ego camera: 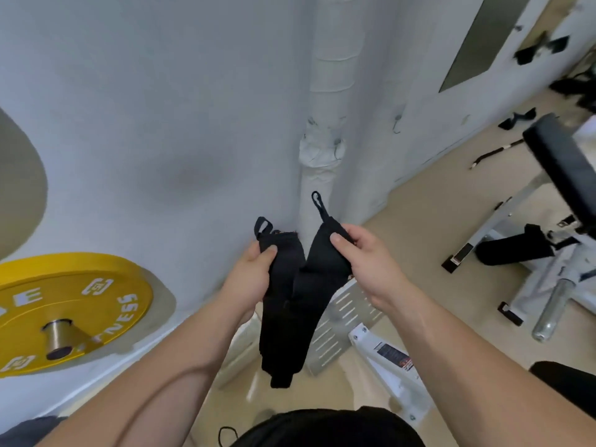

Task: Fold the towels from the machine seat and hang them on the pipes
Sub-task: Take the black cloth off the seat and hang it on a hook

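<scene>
Two hands, left hand (254, 269) and right hand (364, 253), on one black towel (290, 301) with two hanging loops. One wrapped white pipe (325, 124), one yellow weight plate (71, 311), one padded seat (567, 169).

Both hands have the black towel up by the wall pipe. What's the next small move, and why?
Probably bring the left hand and right hand together: the black towel hangs in a sagging V, its two loop ends apart, not yet folded for the white pipe.
</scene>
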Available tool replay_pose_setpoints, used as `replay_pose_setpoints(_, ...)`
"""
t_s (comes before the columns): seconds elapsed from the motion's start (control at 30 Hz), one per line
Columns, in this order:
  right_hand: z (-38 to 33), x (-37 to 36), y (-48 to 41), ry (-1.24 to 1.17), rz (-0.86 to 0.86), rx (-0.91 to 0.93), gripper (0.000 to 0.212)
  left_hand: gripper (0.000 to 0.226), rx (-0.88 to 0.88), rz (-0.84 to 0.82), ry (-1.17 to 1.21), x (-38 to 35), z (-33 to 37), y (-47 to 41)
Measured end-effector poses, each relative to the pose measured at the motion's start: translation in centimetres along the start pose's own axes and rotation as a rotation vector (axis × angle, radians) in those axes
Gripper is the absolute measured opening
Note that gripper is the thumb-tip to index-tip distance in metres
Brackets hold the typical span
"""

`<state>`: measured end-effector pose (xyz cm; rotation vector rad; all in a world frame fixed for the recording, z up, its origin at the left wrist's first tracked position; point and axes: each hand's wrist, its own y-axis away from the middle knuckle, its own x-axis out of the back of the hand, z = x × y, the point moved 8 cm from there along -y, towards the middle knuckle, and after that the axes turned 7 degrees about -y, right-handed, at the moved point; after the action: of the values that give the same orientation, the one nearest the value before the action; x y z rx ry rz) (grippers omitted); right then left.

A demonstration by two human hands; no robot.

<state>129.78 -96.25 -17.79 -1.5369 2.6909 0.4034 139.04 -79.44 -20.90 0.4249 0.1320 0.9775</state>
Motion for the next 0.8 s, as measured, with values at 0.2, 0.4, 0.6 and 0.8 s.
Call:
replay_pose_setpoints(0.2, -1.3, -1.3, -1.4, 0.204, -0.239, 0.050, 0.011, 0.025, -0.057, -0.178, -0.082, -2.8, 3.3, -3.4)
replay_pose_setpoints(0.4, -3.0, 1.5, -6.3, 0.239, -0.177, 0.118, 0.007, 0.023, -0.081, -0.227, 0.006, -6.3, 6.6, -5.3)
replay_pose_setpoints(0.6, -5.9, 6.2, -11.5, 0.397, -0.051, 0.293, 0.017, 0.032, -0.039, -0.110, 0.090, -10.9, 8.7, -8.4)
replay_pose_setpoints(0.8, -7.7, 11.4, -15.4, 0.396, 0.002, 0.450, 0.019, 0.033, -0.037, -0.009, 0.138, -16.4, 11.4, -10.9)
